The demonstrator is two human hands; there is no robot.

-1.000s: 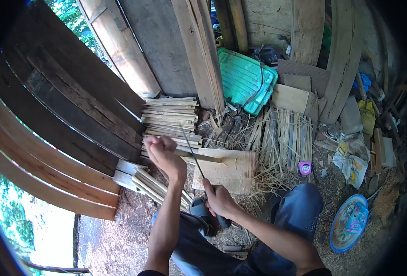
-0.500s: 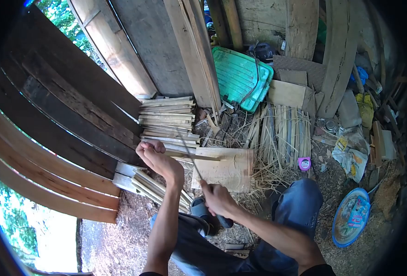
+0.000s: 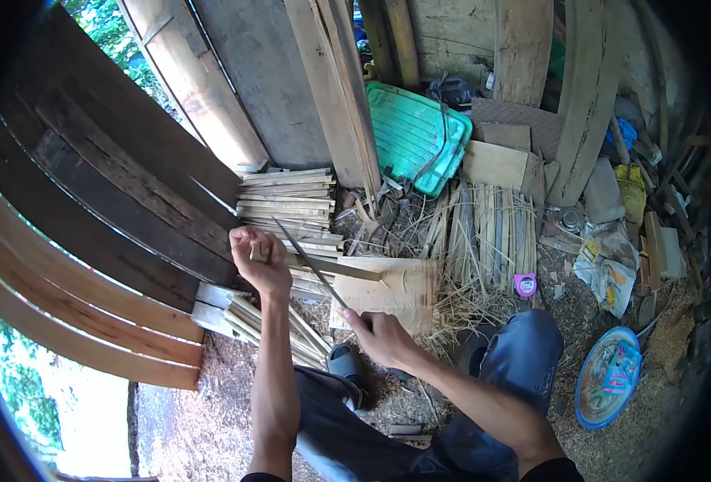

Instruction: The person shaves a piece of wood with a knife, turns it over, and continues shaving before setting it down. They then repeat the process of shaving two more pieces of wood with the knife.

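My left hand (image 3: 257, 261) is closed around one end of a flat bamboo strip (image 3: 346, 270), which points right over a pale wooden board (image 3: 410, 309) on the ground. In my closed right hand (image 3: 381, 337) is a knife with a long, narrow blade (image 3: 313, 265). The blade slants up and left, crossing the strip in this view near my left fingers. My right fist hides most of the knife's handle.
Stacked bamboo strips (image 3: 284, 201) lie beyond my left hand, with more strips (image 3: 271, 325) below it. Thin shavings (image 3: 476, 301) and a pink tape measure (image 3: 525, 284) are right of the board. A blue-rimmed basin (image 3: 580, 394) sits farther right; a green plastic lid (image 3: 407, 132) leans behind.
My left hand has shifted slightly up and left and rolled, so the strip shows a broader face. The knife's tip has swung left, and my right hand has risen a little.
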